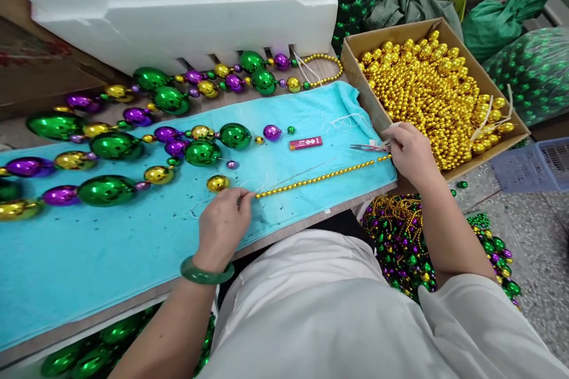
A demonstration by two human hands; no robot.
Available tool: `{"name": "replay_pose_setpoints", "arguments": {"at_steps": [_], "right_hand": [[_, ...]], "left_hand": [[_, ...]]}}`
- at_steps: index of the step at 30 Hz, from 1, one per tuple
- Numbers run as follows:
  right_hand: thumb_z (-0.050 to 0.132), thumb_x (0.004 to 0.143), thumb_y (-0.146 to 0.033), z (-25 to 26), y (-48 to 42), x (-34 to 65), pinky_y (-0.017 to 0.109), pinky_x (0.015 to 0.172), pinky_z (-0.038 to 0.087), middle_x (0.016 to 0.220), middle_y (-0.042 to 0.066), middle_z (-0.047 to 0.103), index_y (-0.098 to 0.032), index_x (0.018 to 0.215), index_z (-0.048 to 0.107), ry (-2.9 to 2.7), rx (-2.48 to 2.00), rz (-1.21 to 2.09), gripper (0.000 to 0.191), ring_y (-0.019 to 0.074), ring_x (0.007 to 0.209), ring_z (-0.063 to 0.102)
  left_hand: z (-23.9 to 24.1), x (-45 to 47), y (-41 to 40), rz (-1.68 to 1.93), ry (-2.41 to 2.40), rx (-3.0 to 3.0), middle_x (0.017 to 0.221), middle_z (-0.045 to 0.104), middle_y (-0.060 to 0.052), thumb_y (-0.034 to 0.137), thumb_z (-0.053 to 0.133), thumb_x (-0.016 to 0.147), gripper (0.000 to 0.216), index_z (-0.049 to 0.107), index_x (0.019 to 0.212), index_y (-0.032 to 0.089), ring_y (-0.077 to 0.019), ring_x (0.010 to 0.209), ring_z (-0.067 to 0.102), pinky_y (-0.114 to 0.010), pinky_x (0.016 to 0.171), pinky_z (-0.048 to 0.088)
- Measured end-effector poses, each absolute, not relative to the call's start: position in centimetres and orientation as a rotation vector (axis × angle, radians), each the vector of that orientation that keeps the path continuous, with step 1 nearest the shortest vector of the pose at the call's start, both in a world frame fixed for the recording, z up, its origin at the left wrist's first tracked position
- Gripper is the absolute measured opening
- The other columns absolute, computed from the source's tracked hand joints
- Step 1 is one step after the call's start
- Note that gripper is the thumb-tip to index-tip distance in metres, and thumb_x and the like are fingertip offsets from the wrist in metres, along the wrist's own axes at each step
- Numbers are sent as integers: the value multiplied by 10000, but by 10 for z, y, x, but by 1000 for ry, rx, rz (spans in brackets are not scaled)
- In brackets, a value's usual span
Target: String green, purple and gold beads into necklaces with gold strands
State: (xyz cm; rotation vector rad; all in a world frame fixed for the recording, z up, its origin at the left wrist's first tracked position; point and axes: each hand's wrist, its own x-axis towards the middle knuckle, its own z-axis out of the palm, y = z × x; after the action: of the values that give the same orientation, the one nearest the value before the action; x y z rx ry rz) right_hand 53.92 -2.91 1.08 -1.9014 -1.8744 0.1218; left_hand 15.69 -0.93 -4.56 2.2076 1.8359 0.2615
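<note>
A strand of small gold beads (320, 178) stretches between my two hands over the turquoise towel. My left hand (224, 222), wearing a green bangle (207, 272), pinches its left end. At the other end, my right hand (413, 153) is closed on the strand, with a small pair of scissors (368, 147) sticking out from its fingers, blades pointing left. Fine white thread lies near my left fingertips. Close by are a loose gold bead (217, 183), a small lilac bead (232, 164) and a red lighter-sized packet (305, 143). A purple bead (272, 132) rests farther back.
Strung green, purple and gold bead garlands (171, 100) spread over the towel (146, 249) and table. A white foam box (186, 18) of beads stands behind. On the right is a cardboard box (367, 86) of gold bead strands. More beads are heaped below the table edge.
</note>
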Motion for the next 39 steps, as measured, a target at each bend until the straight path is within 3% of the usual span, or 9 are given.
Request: {"name": "replay_pose_setpoints", "arguments": {"at_steps": [4, 10, 14, 17, 20, 24, 31, 35, 39], "right_hand": [[423, 843, -118, 28, -17, 535, 379, 835, 458, 1099, 91, 594, -203, 1043, 646, -1925, -1815, 65, 312, 229, 1042, 540], [518, 796, -157, 16, -38, 537, 415, 800, 394, 870, 89, 644, -188, 881, 697, -2330, -1931, 145, 200, 246, 891, 503], [484, 844, -174, -4, -47, 525, 478, 912, 317, 1087, 86, 633, -256, 1123, 650, -2426, -1874, 75, 335, 276, 1039, 467], [480, 853, -220, -10, -48, 517, 489, 957, 283, 1242, 77, 571, -272, 1103, 661, -2475, -1788, 73, 313, 289, 1134, 431], [487, 803, -202, -9, -48, 519, 485, 972, 271, 1166, 83, 601, -234, 992, 701, -2517, -1796, 87, 287, 291, 1131, 435], [431, 816, -222, 0, -48, 531, 462, 952, 284, 1018, 95, 635, -194, 1044, 696, -2535, -1881, 82, 351, 275, 1048, 463], [418, 882, -236, -2, -46, 528, 441, 976, 263, 1030, 105, 640, -163, 945, 700, -2606, -1867, 48, 298, 260, 1021, 471], [421, 914, -225, -5, -40, 513, 443, 1008, 229, 1094, 78, 640, -193, 926, 692, -2642, -1750, 60, 273, 255, 1068, 471], [408, 929, -200, 0, -33, 502, 395, 933, 292, 919, 70, 662, -191, 971, 684, -2686, -1655, 57, 280, 222, 935, 514]], "left_hand": [[-47, 157, -10, 257, 1840, 2210, 866, 652, -87, 425, 362, 880, 354, 632, 842, 199, -261, 839, 585, -344, 717, 425], [-46, 158, -11, 247, 1850, 2138, 890, 655, -88, 408, 391, 865, 325, 635, 848, 193, -257, 864, 591, -333, 742, 416], [-45, 158, -10, 247, 1848, 2123, 896, 654, -82, 407, 398, 865, 319, 637, 850, 195, -255, 869, 591, -334, 749, 415], [-45, 157, -9, 223, 1852, 2141, 903, 653, -78, 409, 391, 874, 325, 633, 862, 191, -250, 872, 591, -328, 750, 417], [-44, 156, -9, 182, 1859, 2153, 900, 654, -78, 402, 388, 882, 327, 632, 867, 184, -248, 865, 594, -328, 739, 419], [-44, 156, -9, 153, 1855, 2171, 922, 657, -75, 397, 380, 898, 337, 635, 895, 178, -238, 879, 596, -317, 741, 420], [-42, 158, -12, 160, 1873, 2174, 918, 666, -80, 386, 390, 897, 351, 663, 909, 166, -235, 863, 603, -325, 737, 435], [-25, 170, -12, 383, 1832, 2369, 1052, 650, -131, 344, 437, 897, 334, 667, 1051, 158, -288, 1022, 565, -421, 903, 412], [-5, 210, -3, 718, 1506, 2363, 1164, 630, -112, 316, 490, 892, 309, 654, 1124, 193, -286, 1156, 506, -473, 1019, 345]]}}
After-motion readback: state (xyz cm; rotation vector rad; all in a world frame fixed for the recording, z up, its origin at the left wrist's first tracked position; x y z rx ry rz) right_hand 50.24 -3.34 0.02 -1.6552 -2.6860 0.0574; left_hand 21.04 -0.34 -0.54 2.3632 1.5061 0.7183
